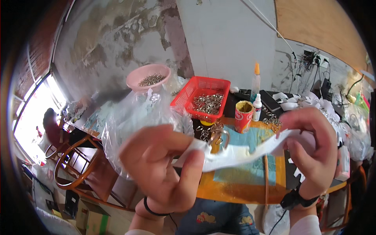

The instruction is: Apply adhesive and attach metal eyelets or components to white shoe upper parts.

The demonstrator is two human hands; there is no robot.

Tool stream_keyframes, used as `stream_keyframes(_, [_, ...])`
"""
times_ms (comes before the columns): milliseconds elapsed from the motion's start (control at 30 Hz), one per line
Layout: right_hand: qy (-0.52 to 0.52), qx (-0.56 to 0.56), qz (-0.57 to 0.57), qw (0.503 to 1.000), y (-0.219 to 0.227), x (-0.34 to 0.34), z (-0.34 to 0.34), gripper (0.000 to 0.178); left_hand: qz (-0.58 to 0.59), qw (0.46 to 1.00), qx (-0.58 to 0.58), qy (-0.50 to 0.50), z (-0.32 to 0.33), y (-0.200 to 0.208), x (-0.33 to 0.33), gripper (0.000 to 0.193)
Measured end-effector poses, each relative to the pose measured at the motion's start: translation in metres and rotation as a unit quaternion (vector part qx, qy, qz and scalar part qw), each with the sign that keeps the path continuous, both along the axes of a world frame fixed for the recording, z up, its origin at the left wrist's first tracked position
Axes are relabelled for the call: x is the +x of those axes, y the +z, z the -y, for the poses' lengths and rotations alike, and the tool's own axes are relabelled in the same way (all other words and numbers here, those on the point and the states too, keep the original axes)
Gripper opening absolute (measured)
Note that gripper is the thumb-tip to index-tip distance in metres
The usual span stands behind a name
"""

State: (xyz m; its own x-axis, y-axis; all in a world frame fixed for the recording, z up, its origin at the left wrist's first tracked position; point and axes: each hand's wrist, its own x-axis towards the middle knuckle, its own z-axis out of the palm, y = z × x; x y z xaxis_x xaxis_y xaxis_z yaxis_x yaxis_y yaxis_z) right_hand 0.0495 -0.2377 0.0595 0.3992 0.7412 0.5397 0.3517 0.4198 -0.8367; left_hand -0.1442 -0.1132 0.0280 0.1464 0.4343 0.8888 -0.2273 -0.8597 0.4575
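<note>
A white strip of soft, flat material is stretched between my two hands above the table. My left hand pinches its left end between thumb and fingers. At the strip's upper edge, by my left fingertips, a curved metal buckle shows; how it is joined cannot be made out. My right hand is curled round the other end, thumb pressed against it. Beneath the strip lies a bluish sheet on the orange-brown tabletop. A thin wooden stick lies across the sheet, its upper part hidden behind the strip.
A red basket and a pink bowl hold metal buckles. A red can, white bottle and orange-tipped bottle stand behind my hands. Clear plastic bags bulge at left; white strips pile at right.
</note>
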Motion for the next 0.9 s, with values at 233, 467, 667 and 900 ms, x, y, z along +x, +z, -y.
stream_keyframes(233, [-0.168,0.089,0.131,0.973,-0.004,0.011,0.021,0.031,0.010,0.977,0.124,0.172,0.009,0.026,0.016,0.079])
stream_keyframes(467, [-0.215,0.045,0.135,0.966,0.001,0.024,0.007,0.035,-0.031,0.996,0.057,-0.053,-0.019,0.034,0.038,0.059])
stream_keyframes(667, [-0.314,0.014,0.146,0.938,-0.005,0.036,-0.020,0.035,-0.072,0.990,-0.095,-0.082,-0.048,0.041,0.056,0.025])
stream_keyframes(900, [-0.267,0.085,0.286,0.916,-0.007,0.048,-0.036,0.018,-0.169,0.962,-0.190,-0.103,-0.072,0.038,0.054,0.037])
